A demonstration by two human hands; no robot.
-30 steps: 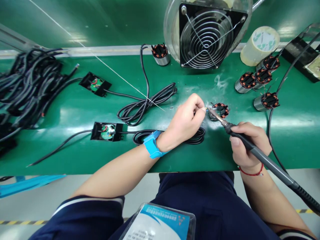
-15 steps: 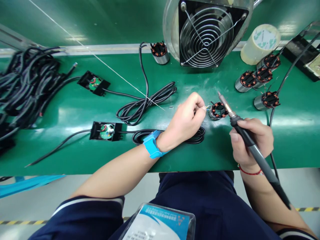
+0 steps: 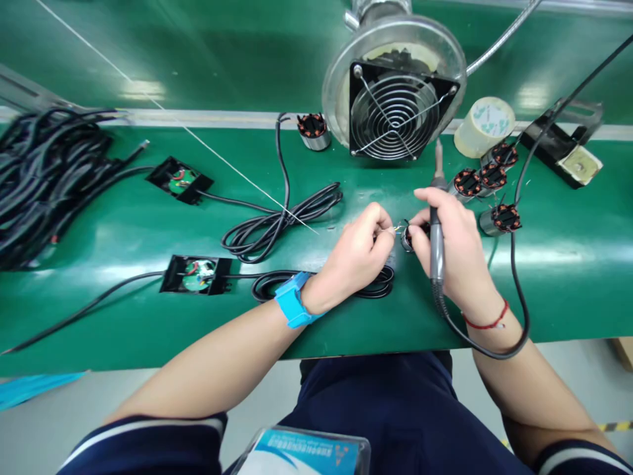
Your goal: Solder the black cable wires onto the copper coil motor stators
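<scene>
My left hand (image 3: 357, 247), with a blue band around its wrist, is closed in a pinch on thin wires (image 3: 397, 229) at a cable's end. Just right of these wires stands a small motor stator (image 3: 406, 240), mostly hidden behind the fingers of my right hand (image 3: 459, 244). That hand's thumb and a fingertip are at the stator, and it also carries a soldering iron (image 3: 437, 254), its tip pointing away from me toward the fan. Whether the fingers grip the stator or only touch it, I cannot tell. Under my left forearm runs a coiled black cable (image 3: 378, 287).
Behind my hands is a fan with a wire guard (image 3: 394, 125). Several stators (image 3: 499, 220) and a tape roll (image 3: 484, 126) stand at right, near an iron stand (image 3: 561, 148). Two open black boxes (image 3: 195, 274) with circuit boards and a cable heap (image 3: 49, 185) lie left.
My right hand has moved left to the stator, and the soldering iron has swung upright, its tip now away from the stator. My left hand keeps its pinch. The view has shifted slightly.
</scene>
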